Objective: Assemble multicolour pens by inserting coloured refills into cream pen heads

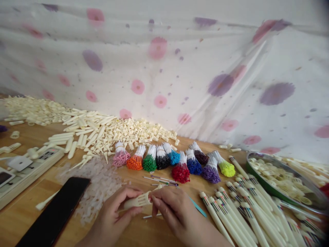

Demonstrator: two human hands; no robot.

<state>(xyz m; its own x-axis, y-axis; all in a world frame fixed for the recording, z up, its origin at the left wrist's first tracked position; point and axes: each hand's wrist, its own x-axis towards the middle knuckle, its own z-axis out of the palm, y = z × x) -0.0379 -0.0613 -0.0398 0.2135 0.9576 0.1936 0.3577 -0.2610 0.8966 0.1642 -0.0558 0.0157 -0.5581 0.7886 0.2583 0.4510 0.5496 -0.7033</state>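
My left hand (117, 211) is wrapped round a cream slotted pen barrel (138, 202), which points to the right. At the barrel's open end, the fingers of my right hand (171, 206) are pinched together; what they hold is hidden. Several thin refills (161, 180) lie on the wood just beyond my hands. Rubber-banded refill bundles stand behind them, among them pink (121, 157), orange (135, 161), green (150, 163), red (181, 171) and yellow (227, 168). A light blue strip (197, 207) shows beside my right hand.
Assembled multicolour pens (239, 209) lie at the right, near a green-sided bowl (269, 188) of cream rings. Loose cream parts (97, 127) are heaped at the back left. A black phone (56, 209), a power strip (33, 171) and small clear pieces (95, 181) are at the left.
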